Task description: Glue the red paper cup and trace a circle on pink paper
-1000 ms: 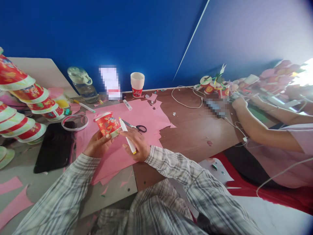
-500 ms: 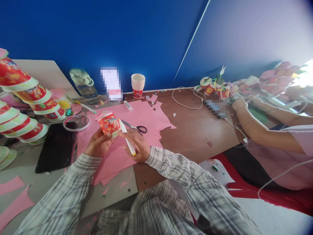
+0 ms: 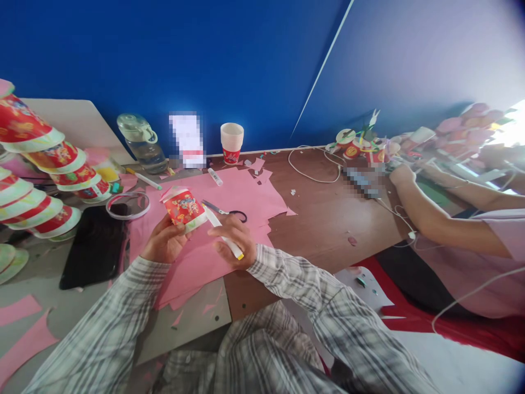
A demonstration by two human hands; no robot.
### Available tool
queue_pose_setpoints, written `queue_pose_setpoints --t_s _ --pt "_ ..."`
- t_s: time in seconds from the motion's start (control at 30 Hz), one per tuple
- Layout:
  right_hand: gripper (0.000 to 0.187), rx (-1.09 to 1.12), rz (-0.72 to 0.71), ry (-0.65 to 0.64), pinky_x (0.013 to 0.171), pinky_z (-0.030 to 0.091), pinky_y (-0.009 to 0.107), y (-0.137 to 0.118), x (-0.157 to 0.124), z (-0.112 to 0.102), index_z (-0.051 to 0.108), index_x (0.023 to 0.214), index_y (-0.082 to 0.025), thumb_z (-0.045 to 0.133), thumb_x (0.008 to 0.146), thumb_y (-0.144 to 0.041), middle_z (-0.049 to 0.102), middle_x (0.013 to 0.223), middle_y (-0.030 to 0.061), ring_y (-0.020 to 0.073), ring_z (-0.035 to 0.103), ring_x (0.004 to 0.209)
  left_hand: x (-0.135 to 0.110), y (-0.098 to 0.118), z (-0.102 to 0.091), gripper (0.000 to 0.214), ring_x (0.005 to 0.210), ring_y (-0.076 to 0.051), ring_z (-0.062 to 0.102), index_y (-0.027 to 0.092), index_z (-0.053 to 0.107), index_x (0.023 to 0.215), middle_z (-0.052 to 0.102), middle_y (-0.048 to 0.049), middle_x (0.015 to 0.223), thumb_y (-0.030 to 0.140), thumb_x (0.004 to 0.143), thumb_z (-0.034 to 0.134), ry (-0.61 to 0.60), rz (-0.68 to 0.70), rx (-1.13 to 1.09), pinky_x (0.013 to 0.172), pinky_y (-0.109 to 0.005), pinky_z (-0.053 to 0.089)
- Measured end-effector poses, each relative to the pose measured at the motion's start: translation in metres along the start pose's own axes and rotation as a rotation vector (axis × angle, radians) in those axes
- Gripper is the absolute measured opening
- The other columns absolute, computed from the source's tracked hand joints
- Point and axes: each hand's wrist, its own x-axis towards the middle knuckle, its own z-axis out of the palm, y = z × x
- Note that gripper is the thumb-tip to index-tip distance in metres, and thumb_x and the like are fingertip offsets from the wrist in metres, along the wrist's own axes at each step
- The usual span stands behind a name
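My left hand point(image 3: 166, 241) is closed around a red patterned paper cup point(image 3: 185, 208), tilted on its side, with pink paper at its far end and a pale green-white rim. Between the fingers of my right hand point(image 3: 237, 241) is a white marker point(image 3: 225, 235) with a yellow end, its other end pointing toward the cup without clearly touching it. Beneath both hands lie sheets of pink paper point(image 3: 250, 194). Scissors point(image 3: 217, 208) rest on the paper, their handle partly behind my right hand. Farther back on it is a glue stick point(image 3: 215, 177).
Decorated cup stacks point(image 3: 36, 208) stand at the left, beside a black phone point(image 3: 94, 246) and a tape roll point(image 3: 128, 206). Behind are a water bottle point(image 3: 141, 145) and upright paper cups point(image 3: 232, 142). A co-worker's arm point(image 3: 422, 208) rests at the right near a cable point(image 3: 311, 178).
My right hand and the marker have shifted a little to the right, away from the cup. The cup in my left hand stays nearly where it was.
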Motion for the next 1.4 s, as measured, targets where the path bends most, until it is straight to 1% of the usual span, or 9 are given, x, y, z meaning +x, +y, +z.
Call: queue_pose_setpoints --t_s 0.1,0.23,0.37,0.5,0.63,0.9,1.07,1.23,1.4 --pt "0.021 0.047 0.013 -0.008 0.085 0.057 0.042 0.0001 -0.0002 -0.0003 0.059 0.098 -0.017 0.047 0.084 -0.028 0.060 0.073 0.0071 0.0215 0.061 0.081 -0.0005 0.0016 0.0011 0.044 0.088 -0.023 0.054 0.016 0.054 0.101 0.059 -0.0087 0.097 0.016 0.057 0.055 -0.006 -0.025 -0.006 0.074 -0.039 0.041" --pt "0.023 0.103 0.045 -0.045 0.094 0.054 0.043 -0.0014 -0.0010 -0.0011 0.056 0.104 -0.020 0.045 0.085 -0.024 0.061 0.073 0.0047 0.0186 0.061 0.077 0.0003 0.0015 -0.0002 0.043 0.082 -0.022 0.054 0.017 0.055 0.099 0.060 -0.0076 0.092 0.016 0.056 0.055 -0.002 -0.024 -0.014 0.069 -0.038 0.042" --pt "0.029 0.123 0.120 -0.046 0.094 0.054 0.039 -0.0023 -0.0024 -0.0004 0.050 0.112 -0.018 0.046 0.083 -0.020 0.064 0.083 0.0073 0.0197 0.064 0.093 0.0015 -0.0001 -0.0033 0.041 0.077 -0.020 0.054 0.015 0.056 0.096 0.059 -0.0075 0.086 0.015 0.055 0.055 0.006 -0.028 -0.027 0.065 -0.036 0.041" --pt "0.027 0.103 0.139 -0.055 0.091 0.055 0.038 -0.0019 -0.0027 0.0004 0.051 0.109 -0.018 0.046 0.083 -0.019 0.065 0.091 0.0096 0.0213 0.064 0.104 0.0017 0.0004 -0.0024 0.040 0.079 -0.020 0.054 0.014 0.056 0.094 0.060 -0.0076 0.085 0.014 0.054 0.056 0.007 -0.032 -0.033 0.068 -0.037 0.041" --pt "0.025 0.084 0.157 -0.056 0.088 0.056 0.036 -0.0024 -0.0017 0.0002 0.053 0.107 -0.018 0.048 0.083 -0.020 0.066 0.097 0.0111 0.0208 0.065 0.103 0.0006 0.0033 0.0024 0.039 0.080 -0.022 0.055 0.015 0.057 0.093 0.061 -0.0073 0.087 0.013 0.054 0.054 0.016 -0.034 -0.007 0.071 -0.039 0.042" --pt "0.025 0.103 0.193 -0.073 0.089 0.055 0.035 -0.0025 -0.0018 0.0004 0.054 0.106 -0.015 0.048 0.082 -0.017 0.066 0.099 0.0123 0.0211 0.065 0.103 -0.0008 0.0049 0.0054 0.041 0.092 -0.027 0.053 0.014 0.057 0.094 0.062 -0.0092 0.090 0.011 0.053 0.055 0.023 -0.026 -0.020 0.081 -0.047 0.038" --pt "0.024 0.119 0.223 -0.047 0.087 0.056 0.034 -0.0006 -0.0038 0.0024 0.054 0.104 -0.018 0.045 0.082 -0.017 0.066 0.097 0.0100 0.0202 0.066 0.101 -0.0013 0.0040 0.0043 0.040 0.091 -0.026 0.054 0.016 0.057 0.093 0.062 -0.0078 0.090 0.011 0.054 0.053 0.031 -0.019 0.000 0.081 -0.047 0.039" --pt "0.025 0.098 0.238 -0.073 0.086 0.056 0.032 -0.0023 -0.0024 0.0002 0.053 0.105 -0.016 0.046 0.082 -0.018 0.066 0.097 0.0109 0.0187 0.068 0.095 -0.0007 0.0035 0.0031 0.043 0.089 -0.025 0.055 0.014 0.056 0.096 0.062 -0.0091 0.091 0.010 0.053 0.053 0.018 -0.017 -0.003 0.081 -0.046 0.039" --pt "0.024 0.161 0.265 -0.084 0.090 0.055 0.034 -0.0024 -0.0029 -0.0016 0.055 0.103 -0.016 0.046 0.081 -0.016 0.066 0.097 0.0112 0.0212 0.065 0.106 -0.0010 0.0042 0.0037 0.041 0.086 -0.024 0.056 0.015 0.057 0.094 0.062 -0.0080 0.091 0.010 0.054 0.052 0.041 -0.011 -0.001 0.077 -0.044 0.041"
